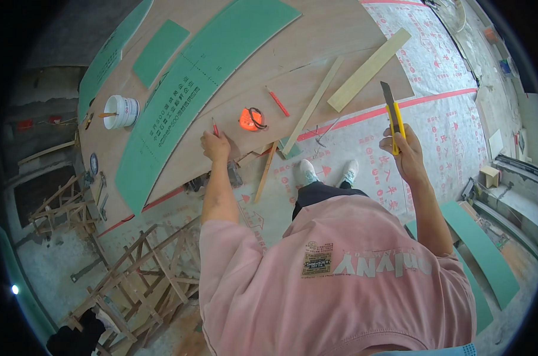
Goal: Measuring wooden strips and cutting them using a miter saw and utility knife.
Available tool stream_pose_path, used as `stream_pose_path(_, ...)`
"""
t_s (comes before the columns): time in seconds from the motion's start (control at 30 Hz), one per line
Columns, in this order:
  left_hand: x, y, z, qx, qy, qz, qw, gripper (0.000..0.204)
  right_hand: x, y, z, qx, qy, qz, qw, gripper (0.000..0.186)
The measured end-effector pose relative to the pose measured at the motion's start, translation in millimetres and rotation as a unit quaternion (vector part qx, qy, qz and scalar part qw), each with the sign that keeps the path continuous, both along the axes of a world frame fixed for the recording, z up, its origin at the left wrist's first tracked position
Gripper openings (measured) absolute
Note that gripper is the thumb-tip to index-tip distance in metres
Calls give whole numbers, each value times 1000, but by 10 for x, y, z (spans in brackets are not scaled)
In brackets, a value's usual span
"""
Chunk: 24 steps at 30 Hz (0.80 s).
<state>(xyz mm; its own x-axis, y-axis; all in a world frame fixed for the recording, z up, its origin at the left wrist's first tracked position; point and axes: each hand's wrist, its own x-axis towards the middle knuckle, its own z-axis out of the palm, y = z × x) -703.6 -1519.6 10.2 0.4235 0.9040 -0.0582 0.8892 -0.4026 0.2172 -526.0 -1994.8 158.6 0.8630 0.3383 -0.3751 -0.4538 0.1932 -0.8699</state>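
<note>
My left hand (216, 146) is closed around a short red pencil (215, 126), its tip pointing up and away from me over the plywood tabletop (233, 98). Raised on the right, above the covered floor, my right hand (408, 156) grips a yellow utility knife (395, 126) with its dark blade slid out. Just beyond my left hand lies a long curved green plasterboard piece (180, 101) with printing on it. An orange tape measure (249, 120) with a black strap rests right of that hand. Farther right is another red pencil (277, 101).
A white bucket (126, 113) with a wooden handle in it stands at the left. Smaller green pieces (161, 53) lie behind. Wooden strips (370, 70) cross the table's right edge. Scrap timber frames (162, 261) fill the lower left; curved green boards (485, 255) lie at the lower right.
</note>
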Motion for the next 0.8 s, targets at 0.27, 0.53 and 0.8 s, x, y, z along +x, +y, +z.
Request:
stream_pose_path(0.27,-9,-205,318,-130,-262,-102,951,16,-69,-170,87,-61,-5,138,989,30)
stream_pose_path(0.53,452,-2375,1865,-717,-413,-60,558,23,-276,147,454,12,-97,32,995,30)
stream_pose_path(0.8,818,-2885,2057,-761,-297,-129,561,21,-267,-290,677,-146,-120,106,976,23)
